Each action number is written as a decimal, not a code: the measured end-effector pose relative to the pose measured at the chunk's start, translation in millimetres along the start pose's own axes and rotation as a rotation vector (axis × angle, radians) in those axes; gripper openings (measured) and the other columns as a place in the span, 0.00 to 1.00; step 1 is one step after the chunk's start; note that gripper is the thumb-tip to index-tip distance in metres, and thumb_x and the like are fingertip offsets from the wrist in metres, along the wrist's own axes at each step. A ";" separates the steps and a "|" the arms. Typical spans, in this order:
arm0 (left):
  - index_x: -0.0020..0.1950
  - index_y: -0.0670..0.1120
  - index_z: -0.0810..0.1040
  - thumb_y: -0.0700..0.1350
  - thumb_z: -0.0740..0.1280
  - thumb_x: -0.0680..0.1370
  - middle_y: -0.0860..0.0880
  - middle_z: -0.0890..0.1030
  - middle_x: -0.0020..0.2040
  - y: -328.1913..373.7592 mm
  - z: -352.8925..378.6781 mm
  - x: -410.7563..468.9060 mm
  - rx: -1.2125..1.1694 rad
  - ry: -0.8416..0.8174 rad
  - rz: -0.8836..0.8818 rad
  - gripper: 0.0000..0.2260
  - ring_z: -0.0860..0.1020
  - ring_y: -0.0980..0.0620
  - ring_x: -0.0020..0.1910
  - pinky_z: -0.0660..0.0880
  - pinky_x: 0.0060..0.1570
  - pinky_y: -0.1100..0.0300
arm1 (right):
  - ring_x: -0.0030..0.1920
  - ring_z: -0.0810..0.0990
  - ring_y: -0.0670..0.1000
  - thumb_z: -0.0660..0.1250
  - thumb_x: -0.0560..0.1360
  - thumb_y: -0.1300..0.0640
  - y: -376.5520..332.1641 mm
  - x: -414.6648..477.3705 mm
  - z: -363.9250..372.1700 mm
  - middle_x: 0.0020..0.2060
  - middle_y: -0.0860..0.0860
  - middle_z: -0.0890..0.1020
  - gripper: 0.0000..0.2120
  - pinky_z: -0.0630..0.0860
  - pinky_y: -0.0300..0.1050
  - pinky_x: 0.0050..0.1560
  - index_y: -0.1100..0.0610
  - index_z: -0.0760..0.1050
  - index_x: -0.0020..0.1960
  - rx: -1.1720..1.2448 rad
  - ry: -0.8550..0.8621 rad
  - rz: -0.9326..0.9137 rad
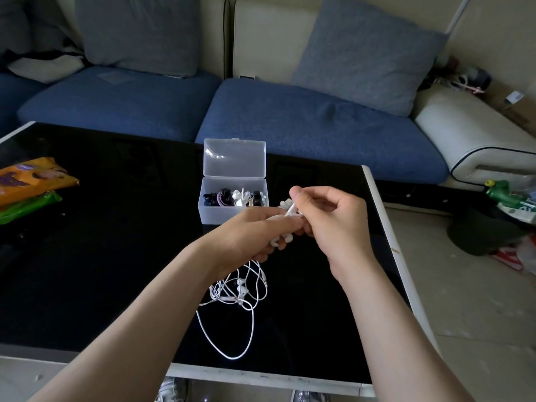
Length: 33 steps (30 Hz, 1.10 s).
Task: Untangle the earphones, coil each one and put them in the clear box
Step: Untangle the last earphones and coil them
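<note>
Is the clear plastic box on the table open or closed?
Open: the clear plastic box has its lid standing upright behind it.

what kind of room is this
Probably a home living room: a blue sofa with cushions stands behind a glossy black coffee table, and packets lie on its left side. The left hand and right hand hold earphones over it.

Dim, soft light; wide-angle edge distortion.
</note>
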State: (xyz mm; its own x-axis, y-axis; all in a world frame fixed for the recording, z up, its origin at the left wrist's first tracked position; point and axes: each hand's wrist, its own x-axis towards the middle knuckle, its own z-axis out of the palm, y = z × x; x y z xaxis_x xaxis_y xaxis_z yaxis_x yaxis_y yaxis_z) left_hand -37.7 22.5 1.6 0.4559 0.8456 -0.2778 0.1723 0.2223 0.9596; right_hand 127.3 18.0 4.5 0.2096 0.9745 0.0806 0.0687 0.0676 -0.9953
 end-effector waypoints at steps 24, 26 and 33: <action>0.45 0.44 0.81 0.58 0.67 0.83 0.50 0.79 0.37 -2.7 -7.5 -4.8 0.272 0.192 0.204 0.18 0.76 0.54 0.37 0.73 0.44 0.52 | 0.42 0.84 0.41 0.68 0.82 0.64 0.1 1.8 1.0 0.43 0.52 0.88 0.07 0.80 0.35 0.44 0.59 0.86 0.53 -0.160 -0.236 -0.033; 0.46 0.44 0.81 0.59 0.68 0.82 0.51 0.79 0.37 -4.8 -9.4 -2.9 0.262 0.214 0.171 0.18 0.77 0.54 0.37 0.73 0.43 0.53 | 0.44 0.87 0.46 0.69 0.81 0.65 1.9 2.6 1.8 0.43 0.53 0.89 0.07 0.83 0.41 0.50 0.59 0.85 0.51 -0.110 -0.200 -0.065; 0.42 0.46 0.77 0.52 0.68 0.83 0.54 0.76 0.34 -3.3 -8.9 -0.3 0.074 0.207 0.168 0.13 0.73 0.58 0.32 0.68 0.32 0.68 | 0.48 0.90 0.53 0.68 0.82 0.68 6.8 4.6 5.9 0.45 0.54 0.89 0.09 0.86 0.52 0.58 0.59 0.86 0.53 -0.021 -0.167 -0.013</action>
State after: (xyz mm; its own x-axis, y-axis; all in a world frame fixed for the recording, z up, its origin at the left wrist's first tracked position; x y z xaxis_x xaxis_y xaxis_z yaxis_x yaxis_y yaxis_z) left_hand -46.1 25.8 -1.1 0.2964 0.9506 -0.0926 0.1765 0.0407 0.9835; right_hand 123.0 24.2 -2.3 0.0433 0.9957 0.0816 0.0913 0.0774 -0.9928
